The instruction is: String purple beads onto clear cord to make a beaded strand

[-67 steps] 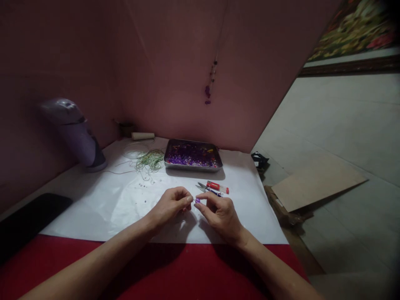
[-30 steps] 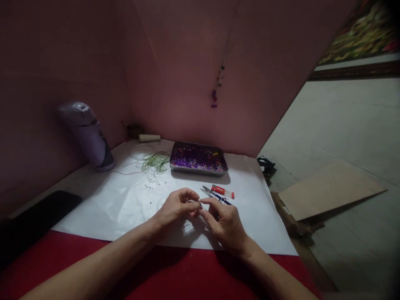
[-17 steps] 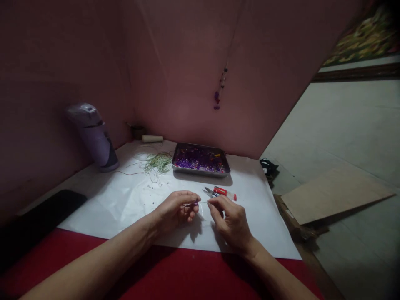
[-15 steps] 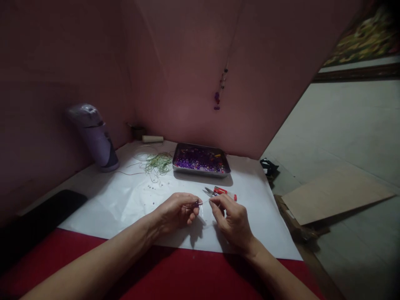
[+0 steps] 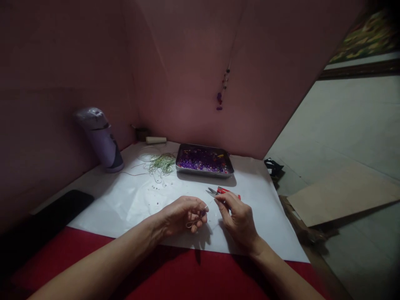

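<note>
Left hand [image 5: 181,216]: pinches a thin thread [image 5: 208,205] with a purple bead [image 5: 203,213].
Right hand [image 5: 238,216]: fingertips grip the thread's other end.
Risk: slack grip may let the bead slide off, onto the counter [image 5: 125,200] below.

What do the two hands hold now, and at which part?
The left hand pinches a thin thread near its bead; the right hand pinches its other end.

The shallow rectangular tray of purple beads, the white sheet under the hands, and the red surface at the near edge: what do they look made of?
The shallow rectangular tray looks like metal: grey, shiny rim with rounded corners. The white sheet looks like paper or thin plastic film: smooth, faintly glossy, slightly rippled, so either is possible. The red surface looks like matte cloth or felt; the dim light leaves that open.
</note>
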`<state>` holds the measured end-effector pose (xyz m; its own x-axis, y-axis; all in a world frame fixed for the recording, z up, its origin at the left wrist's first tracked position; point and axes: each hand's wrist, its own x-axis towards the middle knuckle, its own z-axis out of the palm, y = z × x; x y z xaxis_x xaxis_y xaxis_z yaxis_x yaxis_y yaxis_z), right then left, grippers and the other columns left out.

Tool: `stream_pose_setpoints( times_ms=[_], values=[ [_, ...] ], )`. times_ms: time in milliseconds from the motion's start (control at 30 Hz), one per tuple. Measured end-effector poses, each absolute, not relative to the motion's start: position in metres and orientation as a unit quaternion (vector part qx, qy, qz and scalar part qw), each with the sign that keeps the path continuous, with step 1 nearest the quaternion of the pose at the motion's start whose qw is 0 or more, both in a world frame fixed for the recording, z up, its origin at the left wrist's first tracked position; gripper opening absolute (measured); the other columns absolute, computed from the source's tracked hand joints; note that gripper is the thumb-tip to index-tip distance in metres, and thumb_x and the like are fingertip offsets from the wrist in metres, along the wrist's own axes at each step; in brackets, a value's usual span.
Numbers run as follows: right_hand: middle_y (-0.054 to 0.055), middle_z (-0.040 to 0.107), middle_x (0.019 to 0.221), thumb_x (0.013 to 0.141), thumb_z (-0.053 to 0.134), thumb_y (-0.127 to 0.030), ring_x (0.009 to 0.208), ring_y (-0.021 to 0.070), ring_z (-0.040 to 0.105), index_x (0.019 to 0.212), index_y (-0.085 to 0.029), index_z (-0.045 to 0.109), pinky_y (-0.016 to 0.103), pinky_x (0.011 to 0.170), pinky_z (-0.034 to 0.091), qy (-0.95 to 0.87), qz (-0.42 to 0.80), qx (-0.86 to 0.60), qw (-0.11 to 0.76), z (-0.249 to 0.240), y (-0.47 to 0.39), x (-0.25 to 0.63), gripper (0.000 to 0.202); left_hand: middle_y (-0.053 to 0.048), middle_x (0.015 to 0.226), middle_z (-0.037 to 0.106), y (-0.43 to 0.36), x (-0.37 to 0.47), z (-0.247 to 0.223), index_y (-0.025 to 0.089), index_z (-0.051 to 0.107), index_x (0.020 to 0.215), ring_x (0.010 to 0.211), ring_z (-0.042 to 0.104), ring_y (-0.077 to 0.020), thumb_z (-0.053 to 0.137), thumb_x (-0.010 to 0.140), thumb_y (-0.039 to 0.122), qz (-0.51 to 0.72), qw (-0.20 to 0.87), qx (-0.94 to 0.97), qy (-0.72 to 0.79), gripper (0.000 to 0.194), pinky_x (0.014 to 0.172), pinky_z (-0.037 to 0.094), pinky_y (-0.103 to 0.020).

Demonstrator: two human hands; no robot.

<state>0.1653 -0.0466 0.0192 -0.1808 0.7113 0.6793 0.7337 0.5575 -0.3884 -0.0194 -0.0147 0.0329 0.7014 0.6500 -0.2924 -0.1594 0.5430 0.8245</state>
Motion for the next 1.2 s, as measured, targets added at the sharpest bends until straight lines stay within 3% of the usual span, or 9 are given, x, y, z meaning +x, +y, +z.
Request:
stream_pose_setpoints(
  times_ms=[233, 367, 433, 533, 600, 833, 1033, 1100, 1200],
  values=[
    [0.006, 0.063, 0.080, 0.086, 0.050, -0.016, 0.074, 0.0172, 0.060, 0.086, -0.018, 0.060, 0.028, 0.066, 0.046, -0.758, -0.024, -0.488, 0.431, 0.014, -0.044, 0.168, 0.010, -0.004, 0.061, 0.059, -0.017, -0.019, 0.034, 0.012, 0.056, 0.072, 0.046, 0.052, -0.0089, 0.057, 0.070, 0.020, 0.251, 0.805, 0.434, 0.317, 0.008, 0.037, 0.037, -0.017],
    [0.010, 0.060, 0.101, 0.086, 0.049, -0.016, 0.081, 0.0180, 0.059, 0.096, -0.018, 0.061, 0.028, 0.068, 0.046, -0.733, -0.037, -0.517, 0.441, 0.020, -0.047, 0.164, 0.016, -0.005, 0.064, 0.060, -0.017, -0.018, 0.034, 0.012, 0.055, 0.069, 0.048, 0.053, -0.0096, 0.057, 0.069, 0.019, 0.274, 0.789, 0.440, 0.332, 0.007, 0.036, 0.037, -0.017],
    [0.010, 0.060, 0.098, 0.085, 0.049, -0.018, 0.076, 0.0171, 0.058, 0.092, -0.017, 0.062, 0.028, 0.066, 0.045, -0.722, -0.019, -0.523, 0.452, 0.026, -0.052, 0.160, 0.015, -0.005, 0.064, 0.060, -0.017, -0.017, 0.034, 0.012, 0.055, 0.067, 0.047, 0.053, -0.0092, 0.058, 0.068, 0.018, 0.289, 0.777, 0.439, 0.346, 0.007, 0.036, 0.037, -0.016],
    [0.003, 0.060, 0.070, 0.085, 0.051, -0.023, 0.062, 0.0150, 0.054, 0.071, -0.018, 0.061, 0.026, 0.061, 0.042, -0.718, 0.093, -0.529, 0.443, 0.033, -0.059, 0.152, 0.018, -0.004, 0.063, 0.060, -0.015, -0.016, 0.032, 0.013, 0.054, 0.068, 0.044, 0.052, -0.0085, 0.058, 0.069, 0.019, 0.307, 0.764, 0.439, 0.359, 0.008, 0.034, 0.033, -0.016],
    [0.002, 0.059, 0.064, 0.085, 0.052, -0.025, 0.059, 0.0145, 0.053, 0.066, -0.017, 0.060, 0.025, 0.058, 0.040, -0.690, 0.184, -0.550, 0.433, 0.034, -0.062, 0.146, 0.022, -0.004, 0.063, 0.061, -0.013, -0.016, 0.030, 0.013, 0.054, 0.069, 0.043, 0.054, -0.0088, 0.060, 0.069, 0.021, 0.313, 0.760, 0.444, 0.356, 0.010, 0.035, 0.032, -0.016],
    [0.005, 0.065, 0.075, 0.081, 0.057, -0.038, 0.071, 0.0176, 0.057, 0.082, -0.014, 0.066, 0.027, 0.066, 0.044, -0.553, 0.428, -0.502, 0.509, 0.022, -0.060, 0.134, 0.026, 0.001, 0.053, 0.056, -0.019, -0.014, 0.025, 0.013, 0.055, 0.069, 0.038, 0.049, -0.0079, 0.063, 0.073, 0.033, 0.315, 0.709, 0.528, 0.346, 0.021, 0.040, 0.037, -0.019],
    [-0.004, 0.051, 0.056, 0.072, 0.068, -0.037, 0.048, 0.0092, 0.043, 0.067, -0.016, 0.058, 0.021, 0.047, 0.035, -0.463, 0.472, -0.498, 0.561, 0.025, -0.059, 0.136, 0.024, 0.004, 0.041, 0.048, -0.025, -0.009, 0.022, 0.015, 0.053, 0.065, 0.037, 0.043, -0.0089, 0.058, 0.074, 0.030, 0.283, 0.670, 0.589, 0.351, 0.018, 0.042, 0.037, -0.021],
    [-0.004, 0.053, 0.060, 0.073, 0.067, -0.037, 0.044, 0.0067, 0.037, 0.069, -0.016, 0.057, 0.020, 0.042, 0.030, -0.431, 0.493, -0.488, 0.577, 0.028, -0.057, 0.140, 0.023, 0.005, 0.040, 0.047, -0.026, -0.007, 0.021, 0.016, 0.052, 0.066, 0.036, 0.041, -0.0090, 0.056, 0.073, 0.028, 0.264, 0.663, 0.597, 0.365, 0.015, 0.040, 0.035, -0.021],
    [0.001, 0.062, 0.076, 0.076, 0.065, -0.035, 0.052, 0.0076, 0.047, 0.076, -0.016, 0.058, 0.020, 0.049, 0.038, -0.383, 0.534, -0.443, 0.610, 0.036, -0.054, 0.147, 0.020, 0.005, 0.045, 0.048, -0.027, -0.007, 0.022, 0.017, 0.052, 0.067, 0.039, 0.043, -0.0098, 0.051, 0.074, 0.027, 0.239, 0.617, 0.644, 0.385, 0.012, 0.042, 0.034, -0.021]
  ],
)
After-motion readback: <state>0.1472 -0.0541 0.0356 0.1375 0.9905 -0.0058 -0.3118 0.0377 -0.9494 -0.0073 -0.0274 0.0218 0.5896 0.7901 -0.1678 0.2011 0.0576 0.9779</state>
